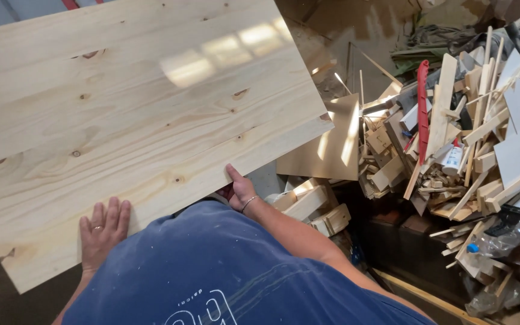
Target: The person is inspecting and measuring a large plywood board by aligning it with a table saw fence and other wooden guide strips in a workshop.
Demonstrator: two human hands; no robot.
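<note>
Head view: large pale pine board (133, 120) fills upper left and centre of frame, lying tilted. Left hand (102, 232) flat on its lower edge, fingers spread, ring visible. Right hand (240, 189) grips the board's lower right edge, thumb on top. Scrap wood pile (452, 138) at right; person's blue shirt (224, 271) bottom centre.

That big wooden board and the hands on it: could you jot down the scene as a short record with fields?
Board: large pale pine panel, knots showing, lying flat
Left hand: left hand flat on the panel's near edge, ring on a finger
Right hand: right hand gripping the near edge, thumb on top, bracelet at the wrist
To the right: scrap wood pile of offcuts and strips
Clothing: blue shirt
</note>
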